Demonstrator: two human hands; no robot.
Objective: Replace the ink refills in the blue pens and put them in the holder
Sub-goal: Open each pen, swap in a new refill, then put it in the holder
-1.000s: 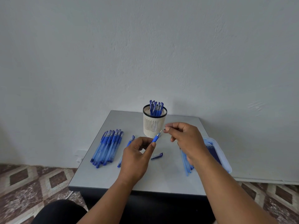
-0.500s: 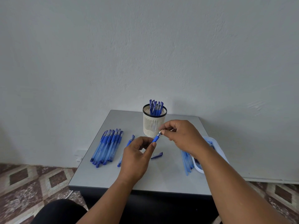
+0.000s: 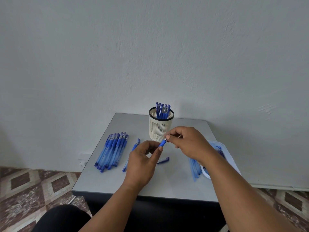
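My one camera sits on my head, looking forward and down over the table [image 3: 103,185] toward the wall [image 3: 150,47], my forearms close below it

Pen [image 3: 163,143] mostly hidden inside left hand [image 3: 142,163], only grip end shows; tip covered by right hand [image 3: 187,143] fingers, too small to tell what they pinch. Tray [image 3: 222,146] and refills [image 3: 194,169] partly behind right forearm. Pens in holder [image 3: 160,129] hidden below rim. Both forearms cut off at bottom edge

Blue pen [image 3: 163,143] tilted above table, before cream holder [image 3: 160,127] holding pens.
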